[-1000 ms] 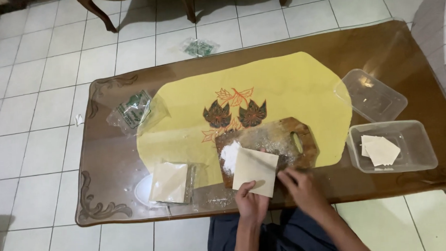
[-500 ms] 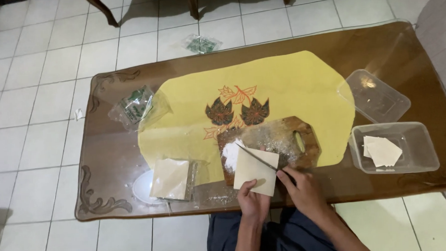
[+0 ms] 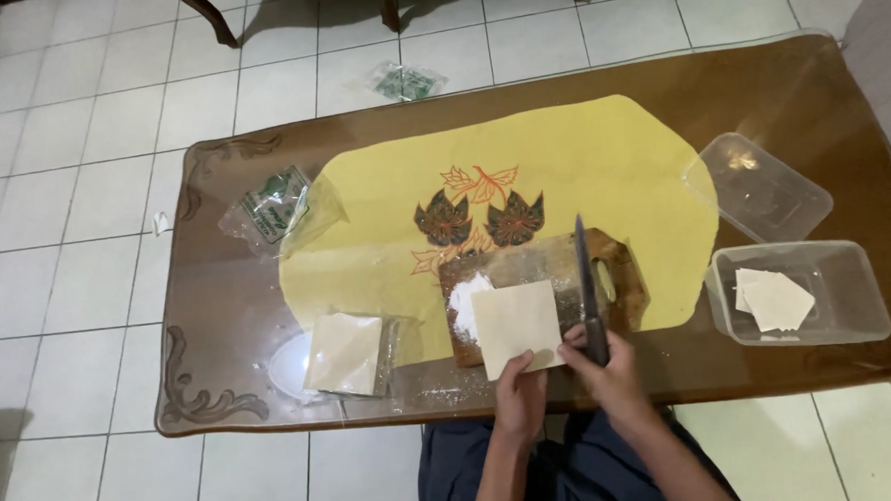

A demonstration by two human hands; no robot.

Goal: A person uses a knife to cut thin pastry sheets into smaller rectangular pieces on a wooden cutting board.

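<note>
The dough sheet [image 3: 516,325] wants pinning flat by the left hand [image 3: 522,382] while the right hand [image 3: 603,366], fist closed round the knife [image 3: 586,286], cuts straight.

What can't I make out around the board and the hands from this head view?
- Wooden board: near part hidden under the pale square sheet.
- Left hand: fingertips tucked under the sheet's near edge.
- Knife: handle wrapped by the right hand.
- Plastic packet: contents too small, glare.
- Person: body cut off by the bottom edge.
</note>
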